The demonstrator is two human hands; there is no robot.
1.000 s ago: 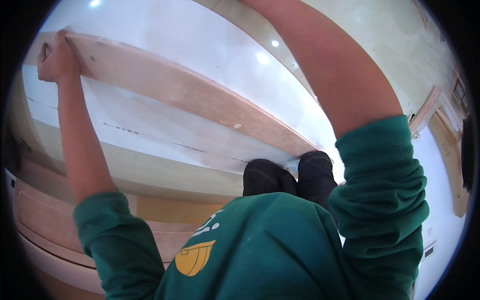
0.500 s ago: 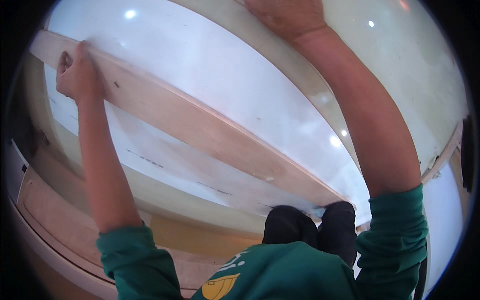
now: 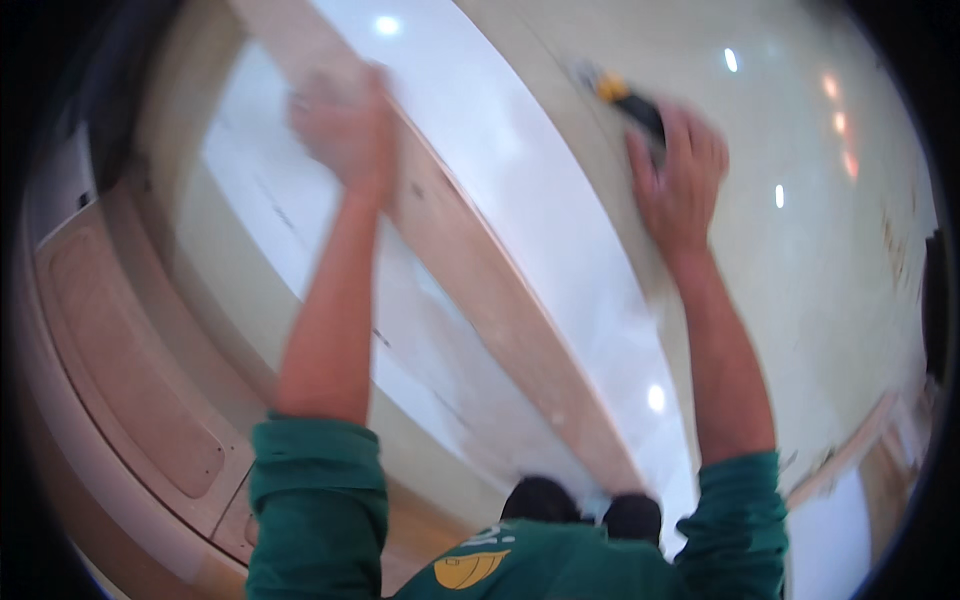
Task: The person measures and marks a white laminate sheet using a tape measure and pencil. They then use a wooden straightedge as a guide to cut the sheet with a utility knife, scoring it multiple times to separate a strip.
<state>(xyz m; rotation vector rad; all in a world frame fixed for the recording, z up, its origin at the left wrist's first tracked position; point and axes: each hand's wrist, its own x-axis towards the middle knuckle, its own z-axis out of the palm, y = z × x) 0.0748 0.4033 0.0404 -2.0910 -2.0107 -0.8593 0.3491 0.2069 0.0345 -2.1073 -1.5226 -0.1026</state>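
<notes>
Wooden board (image 3: 470, 270), just one, running down one white sheet (image 3: 530, 200), under the left hand (image 3: 345, 125) near the sheet's far edge, that hand blurred, its grip impossible to tell; right hand (image 3: 685, 180) wrapped round one black-and-yellow tool (image 3: 627, 99) past the sheet's right edge

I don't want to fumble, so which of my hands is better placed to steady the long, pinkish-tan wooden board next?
Probably the left hand: though blurred, it appears to touch the wooden board. The right hand is apart from it, holding a slim black-and-yellow handheld tool.
</notes>
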